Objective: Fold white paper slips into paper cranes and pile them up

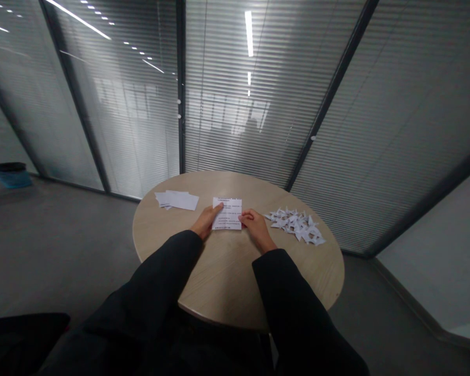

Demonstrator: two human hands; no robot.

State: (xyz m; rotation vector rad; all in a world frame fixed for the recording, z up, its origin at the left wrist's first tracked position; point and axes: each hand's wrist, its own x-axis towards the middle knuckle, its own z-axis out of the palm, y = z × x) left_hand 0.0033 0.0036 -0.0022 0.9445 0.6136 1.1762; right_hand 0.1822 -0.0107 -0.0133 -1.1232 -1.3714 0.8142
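Between my two hands is a squarish white sheet of paper [229,215] with rows of small dark print, held over the middle of the round table. My left hand [207,221] grips its left side, thumb on the printed face and fingers behind. At the right edge, my right hand [256,225] pinches the paper between thumb and curled fingers. Left of the hands lies a loose stack of blank-looking white paper pieces [178,199]. To the right is a pile of folded white paper shapes [296,224] with pointed tips.
The round wooden table [227,282] stands close to a glass partition with blinds [227,141]. On the floor at far left is a blue bin [11,176] with a dark rim. A dark object [23,339] shows at the lower left. A white wall [438,250] runs along the right.
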